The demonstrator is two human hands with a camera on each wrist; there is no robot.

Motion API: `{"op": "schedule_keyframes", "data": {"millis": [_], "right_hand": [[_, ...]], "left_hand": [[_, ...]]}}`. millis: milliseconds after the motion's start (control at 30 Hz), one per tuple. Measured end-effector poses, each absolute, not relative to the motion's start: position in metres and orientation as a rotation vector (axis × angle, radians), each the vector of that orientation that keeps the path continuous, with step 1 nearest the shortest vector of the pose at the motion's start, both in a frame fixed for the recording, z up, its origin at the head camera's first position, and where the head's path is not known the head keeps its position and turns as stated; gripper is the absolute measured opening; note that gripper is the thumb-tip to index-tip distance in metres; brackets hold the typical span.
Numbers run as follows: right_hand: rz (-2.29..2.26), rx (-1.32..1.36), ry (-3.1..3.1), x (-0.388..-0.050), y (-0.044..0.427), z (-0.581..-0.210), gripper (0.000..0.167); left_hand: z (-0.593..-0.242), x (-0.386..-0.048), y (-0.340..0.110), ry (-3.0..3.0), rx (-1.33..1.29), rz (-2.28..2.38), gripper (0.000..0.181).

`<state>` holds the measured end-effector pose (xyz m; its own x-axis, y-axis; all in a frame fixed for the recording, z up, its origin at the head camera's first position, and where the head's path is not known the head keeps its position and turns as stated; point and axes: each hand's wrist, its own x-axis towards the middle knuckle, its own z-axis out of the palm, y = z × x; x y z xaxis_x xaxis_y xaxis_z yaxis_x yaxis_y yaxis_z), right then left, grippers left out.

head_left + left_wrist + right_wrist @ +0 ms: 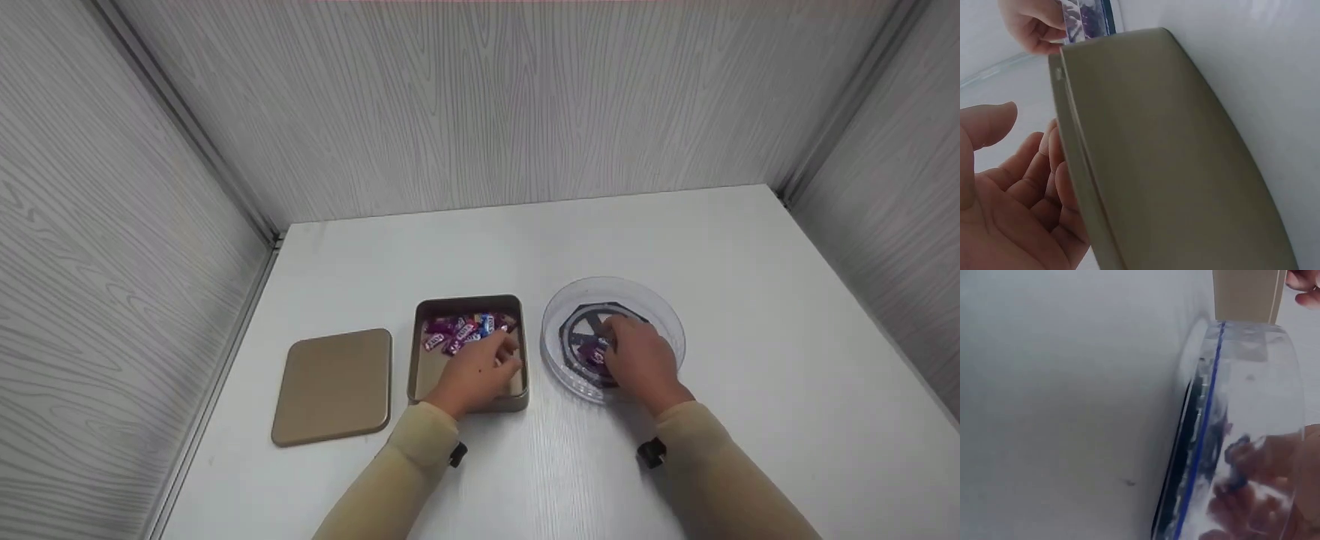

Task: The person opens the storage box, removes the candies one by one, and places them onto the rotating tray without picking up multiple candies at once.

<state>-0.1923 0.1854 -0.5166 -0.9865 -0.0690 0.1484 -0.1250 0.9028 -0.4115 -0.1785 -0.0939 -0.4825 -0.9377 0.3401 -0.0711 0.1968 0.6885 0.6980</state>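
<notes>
Purple, red and blue wrapped candies (465, 330) lie towards the back of an open gold tin (523, 375). My left hand (480, 371) hovers over the tin's front right part, its fingers loosely bent and holding nothing; the left wrist view shows the palm (1016, 214) beside the tin wall (1151, 152). My right hand (646, 364) reaches into a round clear container (555, 300) and pinches at a purple-wrapped candy (592, 354). Through the container's wall (1258, 382), the right wrist view shows those fingers (1258, 461) blurred around a dark piece.
The gold lid (334, 386) lies flat on the white table (480, 247), left of the tin. The round container stands just right of the tin. Grained white panels (487, 105) rise behind and at both sides of the table.
</notes>
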Motion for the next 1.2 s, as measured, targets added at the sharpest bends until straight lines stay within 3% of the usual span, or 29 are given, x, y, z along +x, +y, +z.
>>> {"op": "schedule_keyframes", "data": {"millis": [667,900,1200], "right_hand": [[0.826,0.189,-2.891,-0.187,0.178,-0.512,0.027],[0.816,0.192,-2.892,-0.187,0.176,-0.510,0.027],[0.826,0.206,-2.873,-0.189,0.173,-0.509,0.027]], "left_hand": [[-0.491,-0.190,-0.127,2.813,0.230,0.532,0.024],[-0.489,-0.195,-0.134,2.840,0.274,0.294,0.027],[-0.498,-0.202,-0.136,2.849,0.316,0.264,0.014]]}}
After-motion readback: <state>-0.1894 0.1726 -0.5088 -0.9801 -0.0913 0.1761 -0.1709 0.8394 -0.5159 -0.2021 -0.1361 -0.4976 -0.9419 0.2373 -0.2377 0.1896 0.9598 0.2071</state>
